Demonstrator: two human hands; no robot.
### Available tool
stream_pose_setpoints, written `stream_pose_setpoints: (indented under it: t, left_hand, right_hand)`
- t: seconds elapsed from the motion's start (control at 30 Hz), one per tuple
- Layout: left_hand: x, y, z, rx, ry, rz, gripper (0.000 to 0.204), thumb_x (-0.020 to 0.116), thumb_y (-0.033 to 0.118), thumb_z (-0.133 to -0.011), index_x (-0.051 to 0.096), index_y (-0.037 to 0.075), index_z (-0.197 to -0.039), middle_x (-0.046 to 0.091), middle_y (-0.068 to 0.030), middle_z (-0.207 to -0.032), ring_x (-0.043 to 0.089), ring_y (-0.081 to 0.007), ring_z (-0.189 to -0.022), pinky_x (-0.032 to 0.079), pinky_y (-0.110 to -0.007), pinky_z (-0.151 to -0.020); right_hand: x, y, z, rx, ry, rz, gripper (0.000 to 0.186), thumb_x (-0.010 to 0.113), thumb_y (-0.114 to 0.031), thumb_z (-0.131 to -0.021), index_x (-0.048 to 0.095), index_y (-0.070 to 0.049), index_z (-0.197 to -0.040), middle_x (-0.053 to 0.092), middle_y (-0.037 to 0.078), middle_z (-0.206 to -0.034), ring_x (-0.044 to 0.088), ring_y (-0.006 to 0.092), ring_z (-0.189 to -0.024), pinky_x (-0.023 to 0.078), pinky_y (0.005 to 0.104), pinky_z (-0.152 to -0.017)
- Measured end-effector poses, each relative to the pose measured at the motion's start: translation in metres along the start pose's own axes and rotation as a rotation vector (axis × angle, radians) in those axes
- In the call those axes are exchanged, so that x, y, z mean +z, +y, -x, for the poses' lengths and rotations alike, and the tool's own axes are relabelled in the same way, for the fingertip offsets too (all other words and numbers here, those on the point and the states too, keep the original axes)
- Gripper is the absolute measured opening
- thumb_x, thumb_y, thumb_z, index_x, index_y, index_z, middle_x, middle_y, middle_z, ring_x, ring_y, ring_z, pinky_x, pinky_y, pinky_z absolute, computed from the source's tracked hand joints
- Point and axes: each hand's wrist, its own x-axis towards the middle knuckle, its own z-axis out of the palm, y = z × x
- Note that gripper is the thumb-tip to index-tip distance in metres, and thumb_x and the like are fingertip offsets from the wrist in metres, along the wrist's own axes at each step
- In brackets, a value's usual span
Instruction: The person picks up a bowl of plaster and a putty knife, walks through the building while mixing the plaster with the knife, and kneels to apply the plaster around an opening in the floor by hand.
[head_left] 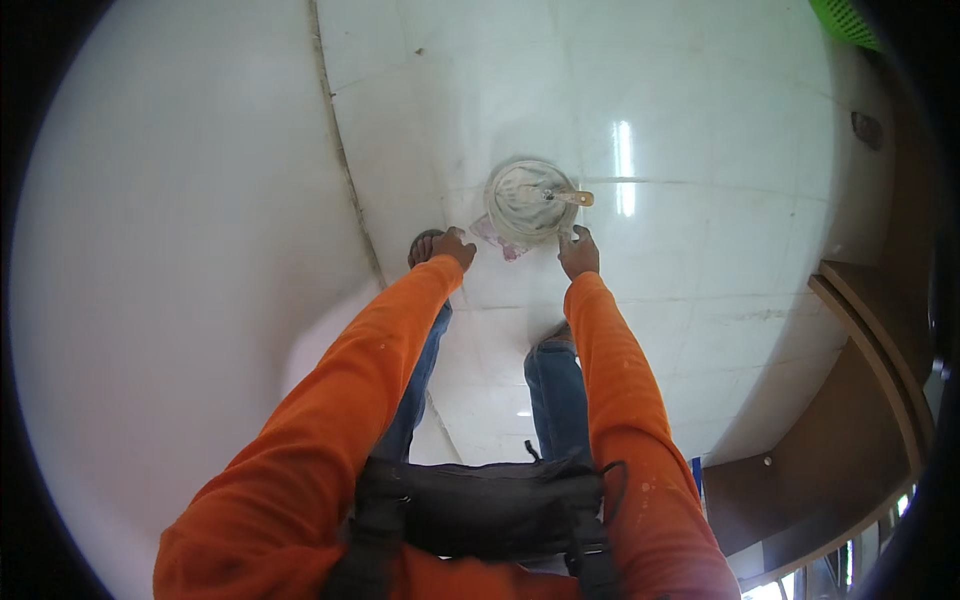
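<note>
A round, whitish-smeared bucket [516, 213] stands on the floor in front of me. Across its top lies a putty knife [584, 199], its wooden handle sticking out over the right rim. A crumpled clear plastic bag with reddish marks [511, 252] pokes out at the bucket's near left side. My left hand [455, 247] is left of the bag, thumb and fingers apart, holding nothing. Close to the near right rim is my right hand [578, 251], its fingers parted and empty; whether a fingertip touches the bucket I cannot tell.
Pale floor tiles [700, 240] surround the bucket, and a white wall [180, 200] runs along the left. Brown wooden shelving [850, 400] stands at the right. A green perforated basket [846, 22] shows at the far right. My sandalled left foot [424, 246] is beside my left hand.
</note>
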Motion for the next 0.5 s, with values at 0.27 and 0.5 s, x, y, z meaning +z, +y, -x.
stream_pose_setpoints:
  t: [0.27,0.5]
  left_hand:
    - [0.047,0.011,-0.066,0.114,0.407,0.28,0.058,0.072,0.017,-0.079,0.047,0.007,-0.131,0.051,-0.0216,-0.127,0.055,-0.0408,-0.116,0.044,-0.047,-0.102]
    - [0.083,0.006,-0.092,0.182,0.437,0.178,0.058,0.073,0.017,-0.077,0.049,0.008,-0.128,0.054,-0.02,-0.122,0.056,-0.0396,-0.111,0.047,-0.047,-0.098]
  right_hand:
    - [0.062,0.006,-0.04,-0.141,0.049,-0.361,0.042,0.053,-0.036,-0.097,0.055,0.005,-0.102,0.066,0.025,-0.089,0.069,0.0372,-0.074,0.054,0.0441,-0.069]
    - [0.075,-0.033,0.004,0.343,0.132,-0.451,0.039,0.048,-0.032,-0.098,0.056,0.005,-0.108,0.063,0.031,-0.11,0.058,0.0473,-0.107,0.045,0.0486,-0.091]
